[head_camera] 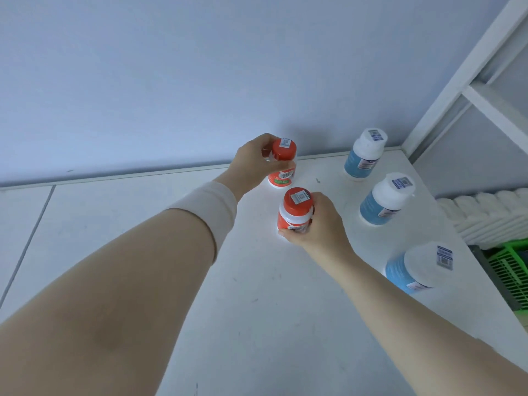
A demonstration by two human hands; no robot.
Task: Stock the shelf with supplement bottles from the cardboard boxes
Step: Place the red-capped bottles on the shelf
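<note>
Shelf (114, 224) board, white and lightly scuffed, spreads across the lower left of the frame and meets a pale blue wall (200, 67) behind. A bare forearm runs up from the lower left corner, with a pale sleeve (211, 207) band around it just short of the wrist. The left hand (253, 162) sits at centre frame, its fingers and thumb curled round the rear red-capped bottle (283, 155) just under the cap. That bottle's base is down at the shelf surface, close to the wall. Just below it in the frame, and apart from it, is the front red-capped bottle (295, 208). The right hand (323, 227) grips it from the right side, thumb wrapped under the lower body, so whether it rests on the shelf cannot be told. Further right, three white-capped bottles with blue labels stand upright on the shelf in a line running from back to front: back bottle (364, 158), middle bottle (384, 200), front bottle (414, 268). In the upper right corner rises a white shelf frame (468, 72). Beyond the shelf's right edge lie a white ribbed roll (491, 215) and, below it, a green crate (511, 270).
</note>
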